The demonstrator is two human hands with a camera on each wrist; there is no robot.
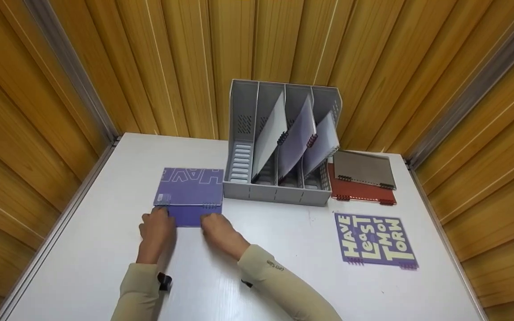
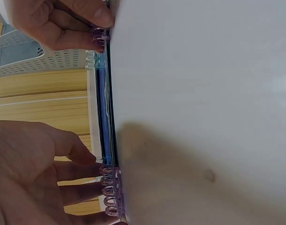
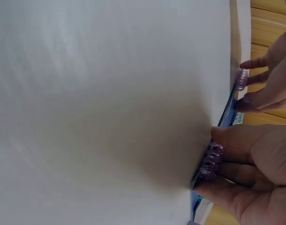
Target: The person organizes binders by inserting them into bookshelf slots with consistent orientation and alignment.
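A purple-blue spiral notebook [image 1: 190, 216] lies flat on the left of the table, its ring binding toward the person. Another purple notebook with outlined letters [image 1: 192, 187] overlaps its far part. My left hand [image 1: 156, 229] grips the near notebook's edge at the left ring coil [image 2: 112, 192]. At the right coil [image 3: 212, 159], my right hand [image 1: 223, 232] pinches the same edge between thumb and fingers. Seen edge-on in both wrist views, the notebook is thin, with pinkish rings partly covered by the fingers.
A grey file organizer [image 1: 277, 195] stands at the back; notebooks lean in three compartments, including a whitish one [image 1: 269, 140]. Right of it, a grey-brown notebook [image 1: 364, 169] overlaps a red one [image 1: 364, 192]. A purple lettered notebook [image 1: 375, 240] lies front right. Wood-patterned walls [image 1: 185, 67] surround the table.
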